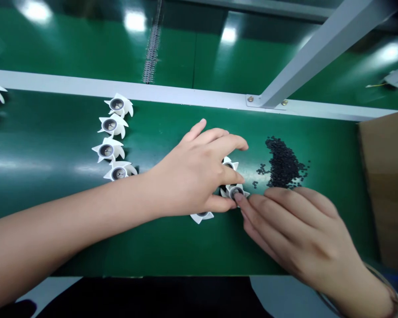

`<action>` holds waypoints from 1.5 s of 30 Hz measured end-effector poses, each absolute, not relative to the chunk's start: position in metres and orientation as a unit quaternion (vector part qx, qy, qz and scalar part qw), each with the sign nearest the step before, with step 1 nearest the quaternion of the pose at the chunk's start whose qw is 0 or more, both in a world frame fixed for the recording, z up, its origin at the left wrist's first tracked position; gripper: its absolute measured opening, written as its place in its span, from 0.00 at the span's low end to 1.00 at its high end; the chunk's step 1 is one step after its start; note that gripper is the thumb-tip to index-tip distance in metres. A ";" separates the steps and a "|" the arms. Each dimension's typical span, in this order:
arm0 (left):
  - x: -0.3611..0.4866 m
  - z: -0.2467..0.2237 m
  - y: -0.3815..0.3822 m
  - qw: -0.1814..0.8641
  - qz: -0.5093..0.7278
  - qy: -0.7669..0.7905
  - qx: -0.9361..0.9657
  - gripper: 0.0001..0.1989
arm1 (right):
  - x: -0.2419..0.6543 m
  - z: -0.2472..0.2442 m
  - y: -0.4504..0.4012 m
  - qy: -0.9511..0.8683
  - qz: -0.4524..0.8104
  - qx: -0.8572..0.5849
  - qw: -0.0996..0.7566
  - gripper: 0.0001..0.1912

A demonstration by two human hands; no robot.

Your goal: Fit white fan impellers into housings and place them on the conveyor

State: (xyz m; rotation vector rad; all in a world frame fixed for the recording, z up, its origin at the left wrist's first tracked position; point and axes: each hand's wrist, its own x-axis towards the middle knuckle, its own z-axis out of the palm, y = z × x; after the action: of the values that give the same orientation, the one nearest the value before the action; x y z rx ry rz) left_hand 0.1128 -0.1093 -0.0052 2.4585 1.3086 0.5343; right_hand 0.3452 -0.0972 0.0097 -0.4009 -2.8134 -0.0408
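Left hand (192,172) is spread wide around a little white plastic fan (240,191), seemingly to steady it, while the right hand's fingertips (242,201) pinch at its hub, just beside the black pellets (281,163), though I can't tell what's pinched.

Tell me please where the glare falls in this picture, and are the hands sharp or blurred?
Head view: ceiling lights leave bright glare spots on the glossy green surface beyond the white rail, with a paler sheen at lower left. The left hand and right hand look reasonably sharp, slightly soft at the edges; wide-angle stretching enlarges the left forearm.
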 end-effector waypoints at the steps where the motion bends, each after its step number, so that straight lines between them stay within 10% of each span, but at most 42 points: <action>1: 0.113 -0.005 -0.110 0.148 0.186 0.453 0.859 0.11 | 0.350 0.009 -0.096 -0.973 -0.007 -0.170 0.156 0.11; 7: 0.111 0.002 -0.114 0.138 0.171 0.438 0.872 0.18 | 0.375 -0.008 -0.080 -0.911 0.035 -0.372 0.174 0.05; 45: 0.098 -0.002 -0.111 0.168 0.167 0.506 0.829 0.15 | 0.325 0.017 -0.062 -0.976 -0.063 -0.149 0.146 0.08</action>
State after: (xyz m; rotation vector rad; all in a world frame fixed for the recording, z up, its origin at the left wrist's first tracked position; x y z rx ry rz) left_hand 0.0976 -0.1107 -0.0023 2.3593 1.4402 0.4739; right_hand 0.3247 -0.0624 0.0170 -0.4277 -2.8098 -0.1808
